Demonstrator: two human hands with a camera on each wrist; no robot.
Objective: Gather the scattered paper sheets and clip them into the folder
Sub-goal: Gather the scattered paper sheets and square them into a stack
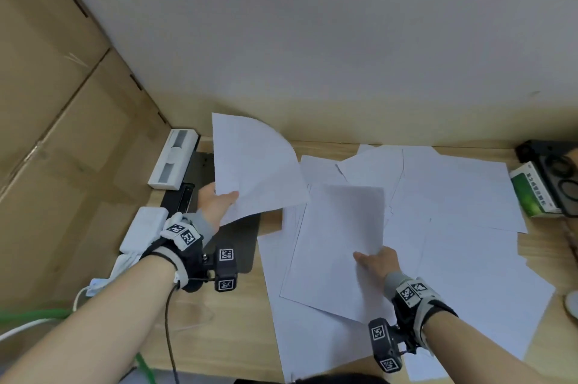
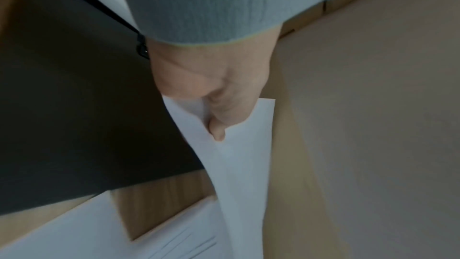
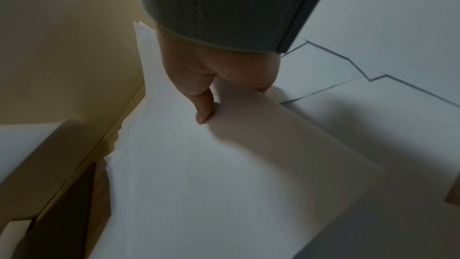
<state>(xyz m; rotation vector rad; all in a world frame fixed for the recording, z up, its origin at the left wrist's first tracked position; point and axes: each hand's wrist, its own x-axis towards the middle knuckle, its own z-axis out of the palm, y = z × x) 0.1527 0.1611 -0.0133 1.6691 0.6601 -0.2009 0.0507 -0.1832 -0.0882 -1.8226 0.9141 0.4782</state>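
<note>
Several white paper sheets (image 1: 453,196) lie scattered over the right half of the wooden desk (image 1: 237,321). My left hand (image 1: 215,202) pinches the lower left corner of a curled sheet (image 1: 253,164) held up above the black folder (image 1: 244,242). In the left wrist view that hand (image 2: 211,94) has its thumb on top of the held sheet (image 2: 244,155), over the folder (image 2: 74,115). My right hand (image 1: 375,263) pinches the near right corner of another sheet (image 1: 337,246), lifted off the pile. The right wrist view shows my right hand (image 3: 206,90) with its thumb on that sheet (image 3: 224,174).
Cardboard boxes (image 1: 47,102) wall in the left side. A white device (image 1: 173,158) and a white adapter (image 1: 144,232) sit by the folder's left edge. A green box (image 1: 531,189) and a black speaker (image 1: 553,164) stand at the right. Cables (image 1: 169,321) trail across the front left.
</note>
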